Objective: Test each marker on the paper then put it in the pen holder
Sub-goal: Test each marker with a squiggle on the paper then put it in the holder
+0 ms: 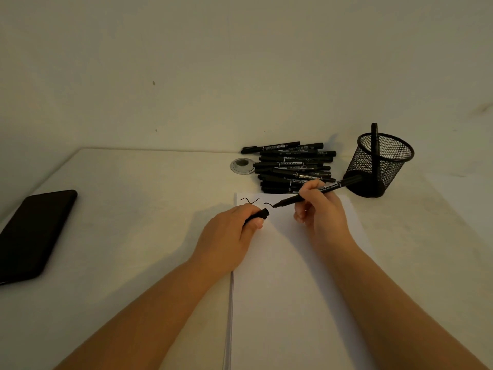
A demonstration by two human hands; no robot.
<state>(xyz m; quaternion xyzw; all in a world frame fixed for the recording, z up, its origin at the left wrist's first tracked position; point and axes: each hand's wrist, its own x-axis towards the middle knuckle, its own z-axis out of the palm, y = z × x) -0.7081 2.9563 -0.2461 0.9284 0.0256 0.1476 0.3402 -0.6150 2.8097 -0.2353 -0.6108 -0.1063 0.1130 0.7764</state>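
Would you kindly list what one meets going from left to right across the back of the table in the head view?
Black phone → round cable grommet → pile of black markers → mesh pen holder, with one marker already standing in it.

Far right corner of the pale desk: black mesh cylindrical pen holder, mouth open save one upright black marker. Just left of it, a pile of black capped markers blocks the far edge. Round silver cable grommet beside the pile. Black flat phone occupies the left edge. Bare desk lies between phone and white paper sheet.
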